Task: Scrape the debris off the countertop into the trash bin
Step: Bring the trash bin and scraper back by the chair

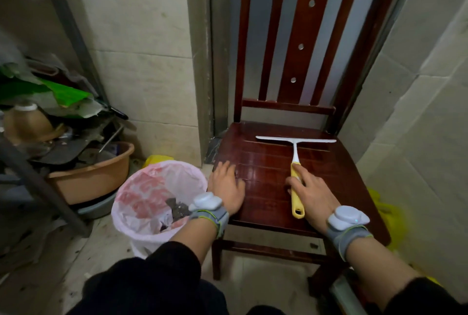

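Observation:
A squeegee point(295, 148) with a white blade and yellow handle lies flat on the dark red wooden chair seat point(263, 162), blade towards the chair back. My right hand point(311, 191) rests on the handle, fingers spread over it, not wrapped around it. My left hand point(228, 185) lies palm down on the seat's left front corner, fingers apart, holding nothing. Just left of the chair stands a trash bin point(141, 215) lined with a pink bag, with dark scraps point(177, 209) inside. No loose debris shows on the seat.
Tiled walls close in behind and to the right. A brown basin point(93, 177) and a pile of clutter under a shelf fill the left side. Yellow bags lie beside the bin point(157, 158) and right of the chair point(390, 213).

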The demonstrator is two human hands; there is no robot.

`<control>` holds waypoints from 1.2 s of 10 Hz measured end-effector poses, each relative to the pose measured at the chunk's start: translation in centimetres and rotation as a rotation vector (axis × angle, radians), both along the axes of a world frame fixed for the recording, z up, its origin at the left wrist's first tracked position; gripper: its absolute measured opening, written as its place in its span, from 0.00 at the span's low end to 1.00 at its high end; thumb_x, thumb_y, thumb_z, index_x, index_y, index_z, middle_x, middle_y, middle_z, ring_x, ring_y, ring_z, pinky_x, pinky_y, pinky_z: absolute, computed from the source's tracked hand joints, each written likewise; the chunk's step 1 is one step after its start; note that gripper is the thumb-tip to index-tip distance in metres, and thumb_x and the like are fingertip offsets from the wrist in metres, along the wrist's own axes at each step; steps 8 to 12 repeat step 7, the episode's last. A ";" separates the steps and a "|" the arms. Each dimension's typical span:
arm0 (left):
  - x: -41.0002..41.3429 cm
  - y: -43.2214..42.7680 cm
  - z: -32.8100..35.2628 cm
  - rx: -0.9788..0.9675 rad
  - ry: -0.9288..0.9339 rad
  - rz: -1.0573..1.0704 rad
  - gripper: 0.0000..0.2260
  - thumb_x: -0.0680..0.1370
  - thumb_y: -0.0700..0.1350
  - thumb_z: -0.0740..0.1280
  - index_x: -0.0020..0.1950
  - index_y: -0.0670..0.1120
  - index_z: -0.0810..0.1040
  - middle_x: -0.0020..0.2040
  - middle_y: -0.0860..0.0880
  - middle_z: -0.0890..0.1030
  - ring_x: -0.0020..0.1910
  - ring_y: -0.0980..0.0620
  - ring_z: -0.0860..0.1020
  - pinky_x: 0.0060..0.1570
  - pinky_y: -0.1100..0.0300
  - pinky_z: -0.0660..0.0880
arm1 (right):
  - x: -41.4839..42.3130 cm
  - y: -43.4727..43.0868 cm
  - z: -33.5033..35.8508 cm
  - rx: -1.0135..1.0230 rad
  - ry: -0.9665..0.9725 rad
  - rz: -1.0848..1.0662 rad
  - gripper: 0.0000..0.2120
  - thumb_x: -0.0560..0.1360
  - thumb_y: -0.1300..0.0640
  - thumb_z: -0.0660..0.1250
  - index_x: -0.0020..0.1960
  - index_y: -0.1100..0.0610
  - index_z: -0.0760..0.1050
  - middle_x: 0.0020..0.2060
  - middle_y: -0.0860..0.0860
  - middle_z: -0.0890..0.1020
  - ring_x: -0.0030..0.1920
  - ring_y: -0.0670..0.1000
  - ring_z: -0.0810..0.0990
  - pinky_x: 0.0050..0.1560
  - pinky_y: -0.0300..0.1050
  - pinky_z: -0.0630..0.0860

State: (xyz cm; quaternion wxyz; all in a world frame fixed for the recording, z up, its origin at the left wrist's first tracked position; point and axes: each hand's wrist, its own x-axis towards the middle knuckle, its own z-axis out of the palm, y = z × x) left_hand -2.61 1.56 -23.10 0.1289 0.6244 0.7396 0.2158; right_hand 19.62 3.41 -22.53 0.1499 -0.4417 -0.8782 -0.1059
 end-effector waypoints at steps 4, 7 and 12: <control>1.2 0.4 -1.3 -0.085 0.193 0.000 0.27 0.82 0.54 0.50 0.79 0.45 0.52 0.79 0.50 0.51 0.78 0.53 0.47 0.76 0.56 0.44 | 1.6 0.9 -0.1 -0.014 -0.085 0.019 0.28 0.53 0.70 0.79 0.52 0.58 0.79 0.57 0.66 0.78 0.36 0.60 0.83 0.35 0.46 0.77; 1.1 0.5 -0.9 -0.092 0.184 -0.020 0.28 0.82 0.55 0.49 0.79 0.45 0.50 0.79 0.49 0.49 0.78 0.52 0.46 0.76 0.56 0.43 | 2.5 0.6 0.2 -0.051 0.075 0.007 0.33 0.58 0.72 0.74 0.62 0.58 0.77 0.64 0.62 0.76 0.47 0.61 0.83 0.41 0.49 0.78; 1.1 0.5 -0.9 -0.092 0.184 -0.020 0.28 0.82 0.55 0.49 0.79 0.45 0.50 0.79 0.49 0.49 0.78 0.52 0.46 0.76 0.56 0.43 | 2.5 0.6 0.2 -0.051 0.075 0.007 0.33 0.58 0.72 0.74 0.62 0.58 0.77 0.64 0.62 0.76 0.47 0.61 0.83 0.41 0.49 0.78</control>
